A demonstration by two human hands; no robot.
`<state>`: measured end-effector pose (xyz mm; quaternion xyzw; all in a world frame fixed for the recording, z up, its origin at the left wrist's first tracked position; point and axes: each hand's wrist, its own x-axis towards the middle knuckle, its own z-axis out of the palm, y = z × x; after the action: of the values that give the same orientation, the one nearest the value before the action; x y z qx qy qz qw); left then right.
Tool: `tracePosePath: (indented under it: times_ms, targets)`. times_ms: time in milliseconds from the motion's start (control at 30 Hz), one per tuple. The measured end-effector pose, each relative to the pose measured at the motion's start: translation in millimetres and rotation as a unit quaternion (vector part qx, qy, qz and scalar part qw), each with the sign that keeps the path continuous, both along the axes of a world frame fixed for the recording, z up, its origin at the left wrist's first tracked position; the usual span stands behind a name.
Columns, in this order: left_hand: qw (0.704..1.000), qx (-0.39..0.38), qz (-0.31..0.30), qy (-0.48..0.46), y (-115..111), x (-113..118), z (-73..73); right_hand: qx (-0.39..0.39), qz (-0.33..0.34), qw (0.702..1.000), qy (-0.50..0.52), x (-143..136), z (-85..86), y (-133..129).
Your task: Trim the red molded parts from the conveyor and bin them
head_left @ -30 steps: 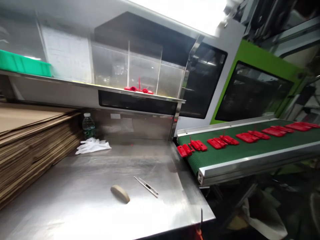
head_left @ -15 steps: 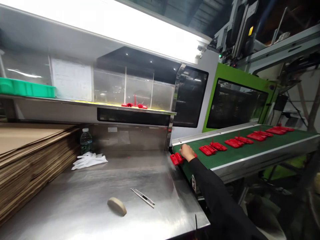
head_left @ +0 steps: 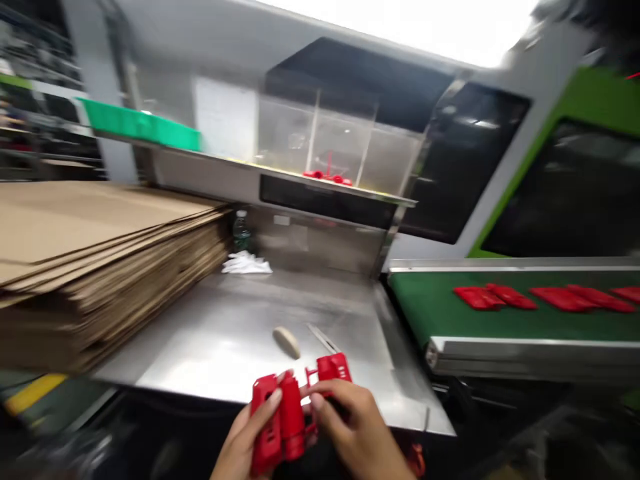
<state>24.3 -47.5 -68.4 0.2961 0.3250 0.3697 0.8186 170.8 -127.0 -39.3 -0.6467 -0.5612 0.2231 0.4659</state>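
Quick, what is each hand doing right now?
Left hand: closed on the red plastic parts, thumb across their front.
Right hand: closed on the same red plastic parts, fingers curled around their right side.

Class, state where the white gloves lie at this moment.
In the head view, the white gloves lie at the back of the steel table, left of centre, beside the water bottle and near the cardboard stack.
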Motion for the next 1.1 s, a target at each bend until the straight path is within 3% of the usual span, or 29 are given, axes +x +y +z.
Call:
tracePosePath:
  times_ms: [67,200,267,333,400,433,500,533,567,600,633,667,700,733,800,900,1000,1100]
  targets:
    - [0.998,-0.049,0.022,-0.014,4,-12,8.8,-0.035,0.027,0.997,0.058,13,-7.3,-7]
    - [0.996,-0.086,0.011,-0.02,13,-42,13.2,-0.08,-0.024,0.977,0.195,37,-17.8,-5]
    - [0.995,-0.089,-0.017,-0.033,16,-54,12.8,-0.102,0.051,0.943,0.312,29,-16.2,-1]
    - [0.995,-0.087,-0.037,-0.038,18,-61,14.0,-0.112,0.149,0.89,0.415,14,-10.3,2]
    - [0.995,-0.081,-0.044,-0.03,19,-68,16.7,-0.113,0.196,0.865,0.447,1,-4.8,5]
    - [0.995,-0.079,-0.048,-0.028,20,-71,18.1,-0.116,0.192,0.877,0.425,-2,-3.5,6]
    - [0.991,-0.096,-0.082,-0.035,22,-76,19.5,-0.09,0.155,0.939,0.293,-2,-5.3,5]
    - [0.987,-0.112,-0.106,-0.049,23,-79,19.3,-0.036,0.141,0.974,0.172,2,-8.2,3]
    - [0.98,-0.132,-0.131,-0.066,24,-81,18.3,0.044,0.132,0.99,0.02,6,-11.9,1]
    - [0.973,-0.155,-0.152,-0.083,25,-82,16.6,0.134,0.124,0.975,-0.13,11,-16.0,-1]
    - [0.965,-0.18,-0.167,-0.094,27,-83,14.6,0.215,0.115,0.939,-0.245,15,-20.1,-3]
    - [0.96,-0.199,-0.168,-0.101,27,-83,12.4,0.268,0.097,0.908,-0.306,20,-24.1,-4]
    - [0.96,-0.208,-0.158,-0.102,28,-82,10.4,0.279,0.06,0.908,-0.307,24,-28.0,-5]
    - [0.965,-0.204,-0.136,-0.097,28,-81,8.6,0.247,0.008,0.935,-0.254,29,-31.9,-3]
    - [0.982,-0.159,-0.064,-0.085,27,-76,6.6,0.112,-0.086,0.987,-0.081,38,-40.6,5]
    - [0.992,-0.097,0.03,-0.08,24,-68,7.2,-0.066,-0.104,0.989,0.085,56,-56.7,29]
    - [0.989,-0.115,0.055,-0.071,19,-61,10.0,-0.113,-0.1,0.986,0.069,71,-69.4,53]
    - [0.987,-0.135,0.068,-0.048,13,-53,11.6,-0.116,-0.147,0.982,-0.021,75,-69.4,53]
